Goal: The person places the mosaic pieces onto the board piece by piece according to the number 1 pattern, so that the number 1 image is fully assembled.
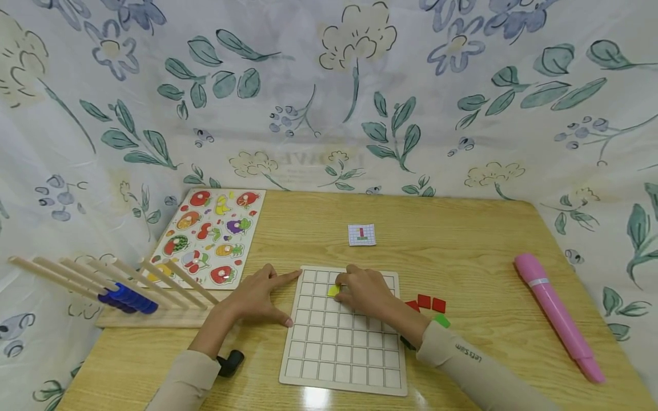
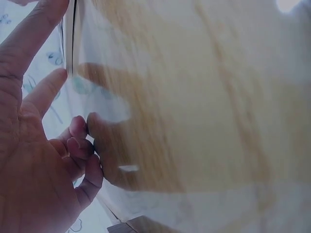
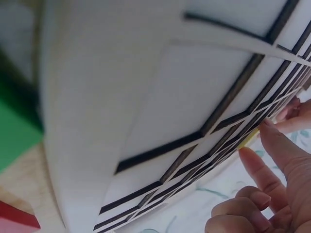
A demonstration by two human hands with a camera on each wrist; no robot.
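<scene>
A white grid board (image 1: 343, 354) with square recesses lies on the wooden table. Near its upper middle, a small yellow square tile (image 1: 334, 290) sits at one of the cells. My right hand (image 1: 367, 291) pinches this tile between thumb and index finger; in the right wrist view the yellow edge (image 3: 249, 137) shows between the two fingertips, right at the grid. At the board's left edge, my left hand (image 1: 257, 294) touches with its spread thumb and index fingertip. Its other fingers (image 2: 83, 145) are bent against the tabletop in the left wrist view.
Several red tiles (image 1: 424, 301) and a green tile (image 1: 441, 321) lie right of the board. A pattern card (image 1: 362, 234) lies behind it. Leftward are a fruit puzzle (image 1: 205, 228), a peg rack (image 1: 154, 318) with blue rings and a black object (image 1: 232, 363). A pink tube (image 1: 560, 319) lies far right.
</scene>
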